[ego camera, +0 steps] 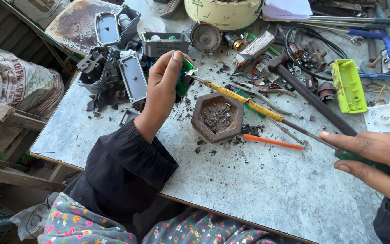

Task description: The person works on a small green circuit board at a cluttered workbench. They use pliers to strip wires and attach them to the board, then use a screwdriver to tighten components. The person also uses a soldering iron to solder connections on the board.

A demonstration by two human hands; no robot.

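Note:
My left hand [162, 88] grips a small green circuit board [186, 77] with black parts on it, held just above the grey table [258, 190]. My right hand [375, 160] is closed around the green handle [362, 159] of a long screwdriver [258, 108]. Its shaft is wrapped in yellow tape and slants up and left, and its tip touches the edge of the board. Below the shaft sits a rusty hexagonal dish [217, 117] with several small screws inside.
Grey plastic housings [113, 68] lie behind my left hand. An orange tool [271, 141], pliers [258, 88], a hammer [312, 99], a lime green cover [348, 86], a white disc part [387, 118], blue tools [384, 36] and a cream pot [224, 12] crowd the far side. Sacks [19, 77] sit left of the table.

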